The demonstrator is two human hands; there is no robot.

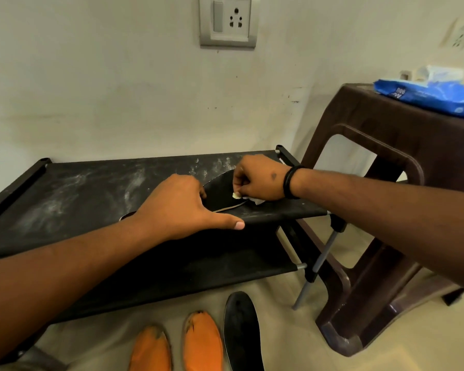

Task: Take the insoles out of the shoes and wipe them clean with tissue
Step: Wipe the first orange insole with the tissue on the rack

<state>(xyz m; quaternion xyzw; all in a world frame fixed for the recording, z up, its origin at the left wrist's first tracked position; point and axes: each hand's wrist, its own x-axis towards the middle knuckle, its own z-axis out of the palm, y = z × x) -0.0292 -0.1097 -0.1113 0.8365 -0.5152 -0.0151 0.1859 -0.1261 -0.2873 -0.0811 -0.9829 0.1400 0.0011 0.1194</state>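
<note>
1. While the left hand (182, 207) lies flat, fingers straight, pinning a black insole (220, 195) to the dusty top shelf of a black shoe rack (78, 194), the right hand (257, 180) clenches a wad of white tissue (253, 200) against the insole's right part.
2. On the floor near the rack, a second black insole (241, 333) lies just right of two orange shoes (177, 346).
3. At far right, a blue tissue pack (429, 96) rests on a brown plastic stool (386, 183).
</note>
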